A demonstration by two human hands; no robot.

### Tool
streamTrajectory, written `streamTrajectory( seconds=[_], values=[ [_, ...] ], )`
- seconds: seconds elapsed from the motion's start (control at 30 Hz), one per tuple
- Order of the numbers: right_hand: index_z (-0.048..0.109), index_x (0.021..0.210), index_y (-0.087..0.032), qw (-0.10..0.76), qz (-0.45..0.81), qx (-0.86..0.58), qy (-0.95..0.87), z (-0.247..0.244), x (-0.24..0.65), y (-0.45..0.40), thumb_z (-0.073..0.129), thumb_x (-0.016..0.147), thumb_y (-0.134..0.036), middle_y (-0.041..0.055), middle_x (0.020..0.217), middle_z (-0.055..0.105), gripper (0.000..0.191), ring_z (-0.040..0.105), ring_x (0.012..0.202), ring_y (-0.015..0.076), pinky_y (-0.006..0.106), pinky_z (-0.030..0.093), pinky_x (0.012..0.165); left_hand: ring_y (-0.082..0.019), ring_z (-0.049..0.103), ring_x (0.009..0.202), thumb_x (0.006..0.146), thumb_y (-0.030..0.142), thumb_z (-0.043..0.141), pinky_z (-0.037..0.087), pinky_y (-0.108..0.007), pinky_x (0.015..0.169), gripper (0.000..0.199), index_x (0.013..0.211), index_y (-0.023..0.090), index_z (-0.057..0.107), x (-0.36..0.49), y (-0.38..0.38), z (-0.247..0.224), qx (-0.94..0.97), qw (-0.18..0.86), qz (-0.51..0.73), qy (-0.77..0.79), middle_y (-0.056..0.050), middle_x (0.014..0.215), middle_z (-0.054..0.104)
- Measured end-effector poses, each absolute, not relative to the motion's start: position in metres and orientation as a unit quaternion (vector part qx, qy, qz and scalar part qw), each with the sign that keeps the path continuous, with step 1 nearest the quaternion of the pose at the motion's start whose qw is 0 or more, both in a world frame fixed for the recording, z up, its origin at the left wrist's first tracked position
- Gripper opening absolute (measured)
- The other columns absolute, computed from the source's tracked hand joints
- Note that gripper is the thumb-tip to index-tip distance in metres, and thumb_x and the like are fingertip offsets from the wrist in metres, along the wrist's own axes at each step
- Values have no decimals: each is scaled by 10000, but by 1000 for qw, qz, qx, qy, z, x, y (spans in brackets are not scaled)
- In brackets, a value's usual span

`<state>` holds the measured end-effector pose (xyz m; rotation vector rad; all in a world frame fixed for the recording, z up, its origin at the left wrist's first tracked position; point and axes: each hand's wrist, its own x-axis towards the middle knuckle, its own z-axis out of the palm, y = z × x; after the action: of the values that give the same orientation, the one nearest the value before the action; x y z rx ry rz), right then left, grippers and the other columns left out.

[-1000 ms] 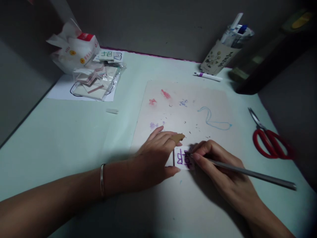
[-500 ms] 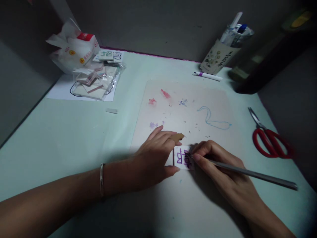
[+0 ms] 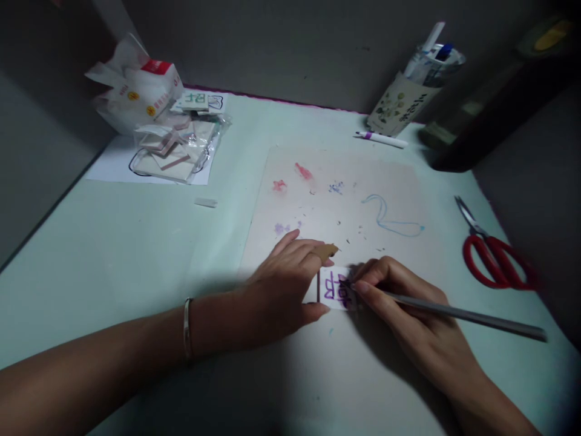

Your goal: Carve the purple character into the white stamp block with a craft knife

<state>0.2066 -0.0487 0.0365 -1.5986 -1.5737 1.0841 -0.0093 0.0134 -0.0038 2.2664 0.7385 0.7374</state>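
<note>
My left hand (image 3: 285, 290) is closed around a small white block (image 3: 325, 303), thumb on the near side and fingers on the far side. Purple characters and a dark line mark its top. A brown scrap (image 3: 327, 251) sticks out by the left fingertips; whether it is held or worn I cannot tell. My right hand (image 3: 399, 303) pinches a slim grey pencil-like tool (image 3: 472, 315) near its dark tip. That tip meets the marked face of the block, while the long shaft slants back to the right. Both hands rest over a pale board (image 3: 399, 181).
Red-handled scissors (image 3: 488, 257) lie at the right. A purple marker (image 3: 381, 140) lies before a pen cup (image 3: 399, 100), near a dark bottle (image 3: 490, 115). Bagged pale blocks (image 3: 175, 151) and a plastic bag (image 3: 131, 91) sit back left. A white strip (image 3: 206, 202) and dark crumbs lie about.
The rear end of the grey tool has tipped slightly up and away, its tip staying at the block. My left hand keeps its place.
</note>
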Motion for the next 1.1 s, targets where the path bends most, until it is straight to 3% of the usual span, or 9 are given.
streamTrajectory(
  seconds=[0.27, 0.37, 0.5, 0.57, 0.63, 0.7, 0.73, 0.87, 1.1],
  values=[
    [583, 782, -246, 337, 400, -629, -575, 37, 200, -48, 632, 1002, -368, -26, 732, 629, 257, 545, 679, 146, 264, 424, 605, -299, 674, 1178, 737, 211, 904, 365, -643, 1234, 745, 1369, 112, 522, -10, 13, -4, 869, 290, 275, 292, -120, 1203, 720],
    [595, 761, -244, 349, 382, -646, -561, 38, 195, -50, 642, 985, -369, -31, 690, 612, 261, 523, 624, 137, 257, 420, 573, -309, 680, 1090, 658, 408, 999, 409, -636, 1199, 884, 1355, 94, 557, -7, 12, -8, 879, 242, 277, 302, -100, 1093, 721],
    [603, 747, -241, 333, 380, -646, -572, 39, 193, -53, 645, 966, -385, -17, 689, 637, 266, 539, 602, 140, 252, 425, 532, -330, 680, 1019, 551, 645, 983, 437, -647, 1161, 1100, 1387, 65, 565, -5, 15, -9, 900, 198, 256, 292, -112, 1027, 711],
    [604, 739, -241, 332, 377, -647, -574, 39, 193, -53, 649, 955, -382, -14, 679, 640, 261, 537, 589, 141, 252, 421, 514, -329, 679, 1059, 610, 584, 984, 479, -593, 1131, 1085, 1449, 71, 525, -7, 18, -4, 905, 225, 241, 268, -135, 1091, 721],
    [606, 736, -241, 332, 377, -647, -574, 38, 194, -53, 654, 946, -376, -10, 670, 645, 254, 538, 580, 144, 253, 416, 503, -321, 652, 1205, 755, 397, 951, 516, -501, 1100, 974, 1534, 110, 443, -11, 23, 3, 901, 279, 233, 238, -171, 1288, 700],
    [613, 740, -241, 329, 378, -648, -574, 38, 195, -53, 660, 947, -382, 0, 683, 661, 255, 556, 593, 152, 255, 405, 494, -313, 589, 1351, 904, 239, 814, 504, -467, 1112, 804, 1581, 160, 387, -15, 29, 10, 898, 332, 212, 195, -186, 1498, 602],
    [617, 743, -240, 327, 378, -649, -574, 38, 196, -54, 662, 949, -389, 5, 691, 669, 258, 566, 601, 156, 257, 399, 492, -309, 605, 1328, 938, 186, 750, 509, -464, 1095, 737, 1582, 159, 391, -17, 32, 12, 898, 350, 198, 180, -185, 1497, 608],
    [621, 766, -242, 323, 390, -642, -575, 36, 195, -58, 659, 972, -402, 9, 714, 675, 264, 588, 640, 170, 276, 431, 548, -281, 667, 1150, 959, 133, 677, 539, -437, 1013, 669, 1575, 178, 420, -21, 39, 12, 886, 398, 179, 156, -145, 1361, 706],
    [603, 788, -242, 345, 403, -650, -544, 34, 188, -65, 642, 1001, -413, 15, 755, 679, 275, 585, 713, 186, 297, 389, 585, -277, 650, 1215, 887, 146, 823, 518, -418, 1040, 812, 1568, 207, 383, -20, 34, -2, 870, 406, 213, 183, -133, 1348, 697]
  ],
)
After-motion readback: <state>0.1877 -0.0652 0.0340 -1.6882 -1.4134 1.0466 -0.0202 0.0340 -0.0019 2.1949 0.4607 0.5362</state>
